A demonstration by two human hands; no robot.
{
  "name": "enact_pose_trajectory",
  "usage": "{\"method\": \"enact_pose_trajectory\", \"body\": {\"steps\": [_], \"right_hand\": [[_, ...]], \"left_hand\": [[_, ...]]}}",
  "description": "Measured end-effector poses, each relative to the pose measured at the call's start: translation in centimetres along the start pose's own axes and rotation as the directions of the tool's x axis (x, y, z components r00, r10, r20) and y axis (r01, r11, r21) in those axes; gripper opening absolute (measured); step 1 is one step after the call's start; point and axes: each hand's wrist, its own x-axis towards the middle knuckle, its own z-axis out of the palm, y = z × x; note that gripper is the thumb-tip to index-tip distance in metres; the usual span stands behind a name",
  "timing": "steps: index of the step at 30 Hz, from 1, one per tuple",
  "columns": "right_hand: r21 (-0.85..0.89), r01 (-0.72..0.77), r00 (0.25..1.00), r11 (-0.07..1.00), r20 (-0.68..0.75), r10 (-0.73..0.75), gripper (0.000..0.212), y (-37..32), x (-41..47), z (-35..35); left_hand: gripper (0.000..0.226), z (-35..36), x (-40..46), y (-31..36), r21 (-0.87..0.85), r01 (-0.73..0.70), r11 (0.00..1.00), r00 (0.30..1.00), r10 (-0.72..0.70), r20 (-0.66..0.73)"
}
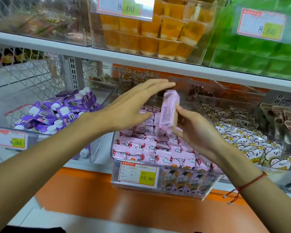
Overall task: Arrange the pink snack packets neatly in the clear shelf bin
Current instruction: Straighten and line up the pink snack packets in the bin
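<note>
Here, in the head view, the right hand (194,132) pinches one pink snack packet (169,111) upright between thumb and fingers, just above the clear shelf bin (158,187). The left hand (131,105) hovers over the bin with fingers straight and close together, holding nothing. More pink packets (149,150) lie in rows inside the bin, above its price label (139,174). A red string bracelet (247,185) circles the right wrist.
</note>
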Motion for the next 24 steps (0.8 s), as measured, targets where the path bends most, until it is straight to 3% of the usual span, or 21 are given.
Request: {"method": "enact_pose_trajectory", "body": {"steps": [2, 4, 7, 10, 14, 17, 19, 24], "right_hand": [[0.100, -0.074, 0.993, 0.992, 0.097, 0.065, 0.029, -0.2, -0.2, 0.2], [0.049, -0.123, 0.984, 0.991, 0.138, 0.116, 0.033, -0.1, -0.4, 0.1], [-0.079, -0.122, 0.989, 0.989, 0.078, 0.128, 0.060, 0.0, -0.3, -0.6], [0.013, -0.073, 0.997, 0.997, -0.015, 0.073, 0.069, -0.4, 0.0, -1.2], [0.038, 0.049, 0.998, 0.998, -0.039, -0.047, 0.058, -0.4, -0.1, -0.9], [-0.074, 0.142, 0.985, 0.987, -0.090, -0.148, 0.022, -0.2, -0.1, -0.6], [-0.101, 0.171, 0.973, 0.980, -0.138, -0.184, 0.023, -0.1, 0.0, -0.5], [-0.252, 0.298, 0.928, 0.921, -0.148, -0.341, 0.033, 0.2, -0.2, 0.0]], "left_hand": [[0.059, -0.2, 0.2, 0.3, -0.010, -0.027, 1.000, 1.000, 0.027, 0.010], [0.044, -0.6, 0.3, 0.2, -0.080, 0.025, 0.996, 1.000, -0.024, 0.009], [0.033, -1.1, 0.3, -0.3, -0.253, 0.184, 0.950, 0.982, -0.169, 0.080], [0.034, -1.1, 0.3, -0.6, -0.306, 0.289, 0.907, 0.955, -0.252, 0.156], [0.042, -0.8, 0.4, -0.5, -0.303, 0.303, 0.903, 0.949, -0.257, 0.183], [0.052, -0.9, 0.6, -0.3, -0.298, 0.295, 0.908, 0.951, -0.248, 0.187], [0.059, -1.1, 0.6, -0.4, -0.262, 0.335, 0.905, 0.929, -0.271, 0.252], [0.029, -0.3, 0.3, 0.2, -0.285, 0.365, 0.886, 0.901, -0.260, 0.348]]}}
